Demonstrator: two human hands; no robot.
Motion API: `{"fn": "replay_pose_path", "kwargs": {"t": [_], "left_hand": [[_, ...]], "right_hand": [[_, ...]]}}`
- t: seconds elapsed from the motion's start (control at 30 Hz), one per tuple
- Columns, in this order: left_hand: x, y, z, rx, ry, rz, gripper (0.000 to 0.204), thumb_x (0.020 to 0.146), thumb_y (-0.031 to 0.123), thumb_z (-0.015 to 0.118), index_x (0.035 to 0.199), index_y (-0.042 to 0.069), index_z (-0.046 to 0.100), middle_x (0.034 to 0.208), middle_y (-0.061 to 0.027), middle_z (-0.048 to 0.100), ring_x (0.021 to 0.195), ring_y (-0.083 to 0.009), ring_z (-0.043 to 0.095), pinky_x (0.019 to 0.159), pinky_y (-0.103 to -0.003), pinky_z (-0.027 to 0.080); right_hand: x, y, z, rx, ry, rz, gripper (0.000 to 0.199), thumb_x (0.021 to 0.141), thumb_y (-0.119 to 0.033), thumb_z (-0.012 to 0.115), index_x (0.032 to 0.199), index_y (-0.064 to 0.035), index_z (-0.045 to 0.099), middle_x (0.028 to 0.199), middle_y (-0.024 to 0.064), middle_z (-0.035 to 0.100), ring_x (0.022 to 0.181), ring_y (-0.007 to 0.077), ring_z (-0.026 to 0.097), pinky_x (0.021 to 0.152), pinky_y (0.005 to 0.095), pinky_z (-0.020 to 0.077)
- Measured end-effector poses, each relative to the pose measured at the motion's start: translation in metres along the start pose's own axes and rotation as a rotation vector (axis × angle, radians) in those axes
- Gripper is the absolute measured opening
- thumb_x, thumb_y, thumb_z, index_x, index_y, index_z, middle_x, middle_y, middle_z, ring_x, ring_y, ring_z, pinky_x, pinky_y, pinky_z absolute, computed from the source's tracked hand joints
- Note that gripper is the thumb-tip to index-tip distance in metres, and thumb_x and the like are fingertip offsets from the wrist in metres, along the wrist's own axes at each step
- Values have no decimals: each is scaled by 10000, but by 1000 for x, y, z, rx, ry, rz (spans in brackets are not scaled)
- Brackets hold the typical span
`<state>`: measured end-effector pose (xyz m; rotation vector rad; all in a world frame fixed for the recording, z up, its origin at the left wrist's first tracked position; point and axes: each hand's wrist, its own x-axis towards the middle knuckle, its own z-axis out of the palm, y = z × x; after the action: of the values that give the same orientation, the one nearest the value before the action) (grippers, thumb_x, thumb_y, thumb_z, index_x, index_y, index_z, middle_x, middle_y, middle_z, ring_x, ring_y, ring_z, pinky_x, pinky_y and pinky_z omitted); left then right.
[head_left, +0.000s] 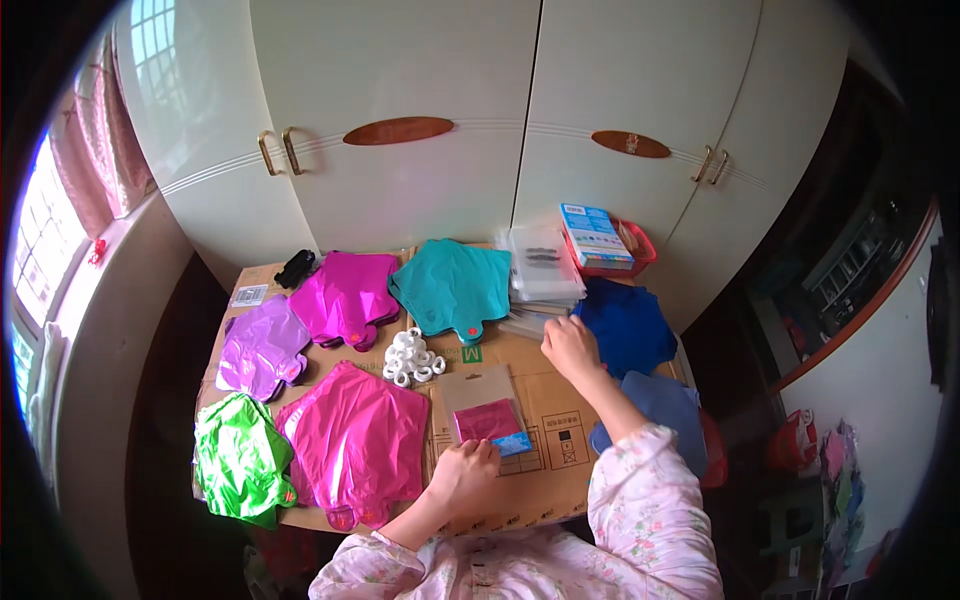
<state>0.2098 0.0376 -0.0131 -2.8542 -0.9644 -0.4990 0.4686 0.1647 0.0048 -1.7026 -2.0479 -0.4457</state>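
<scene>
My left hand (468, 474) is closed at the lower edge of a clear plastic bag (478, 382) on the table. Inside the bag lie a folded dark-pink foil piece (484, 421) and a blue-and-white card (514, 444). Farther off to the right, my right hand (571, 347) has its fingers closed at the near edge of a stack of clear plastic bags (543, 262), pinching a bag there. Between the hands and the back edge sits a heap of white ribbon rolls (408, 357).
Flat foil balloons lie in stacks: magenta (345, 292), teal (455, 285), lilac (262, 345), green (238, 455), hot pink (355, 435), dark blue (625, 325) and grey-blue (660, 415). A red basket (643, 245) holding a blue box (597, 238) stands back right. Behind is a white wardrobe (400, 70).
</scene>
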Motion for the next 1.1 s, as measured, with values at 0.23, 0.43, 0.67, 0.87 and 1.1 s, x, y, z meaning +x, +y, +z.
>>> {"fn": "replay_pose_path", "kwargs": {"t": [0.23,0.43,0.67,0.87,1.1], "left_hand": [[-4,-5,7,-111,2,-44,147,731,160,614,836,69,569,830,-50,622,694,-188,619,586,-323,525],[-2,-16,6,-251,-48,-52,78,769,118,572,827,69,589,852,-49,646,742,-214,644,608,-334,537],[0,-17,3,-201,-34,-37,76,753,111,591,819,73,583,818,-40,645,718,-202,644,565,-320,534],[-2,-12,-1,-181,-33,-67,109,748,127,596,844,77,582,962,-58,643,750,-198,640,568,-314,543],[-8,-5,2,-72,13,6,136,739,153,604,859,93,583,1190,-53,613,852,-187,638,598,-296,554]], "right_hand": [[-108,-69,-96,663,-309,165,148,807,-116,651,940,-112,584,714,83,670,641,260,668,548,374,526],[-180,-89,-105,850,-367,348,190,835,-116,664,1008,-69,603,749,77,678,624,188,670,546,296,508],[-202,-114,-103,900,-337,402,179,834,-107,661,1000,-70,606,746,104,671,638,209,675,565,301,519],[-198,-134,-83,782,-210,364,160,794,-61,651,932,-62,571,730,114,631,636,284,649,542,364,518],[-189,-133,-59,505,-125,362,142,783,-76,602,891,-68,510,729,124,604,623,342,617,534,437,508]]}}
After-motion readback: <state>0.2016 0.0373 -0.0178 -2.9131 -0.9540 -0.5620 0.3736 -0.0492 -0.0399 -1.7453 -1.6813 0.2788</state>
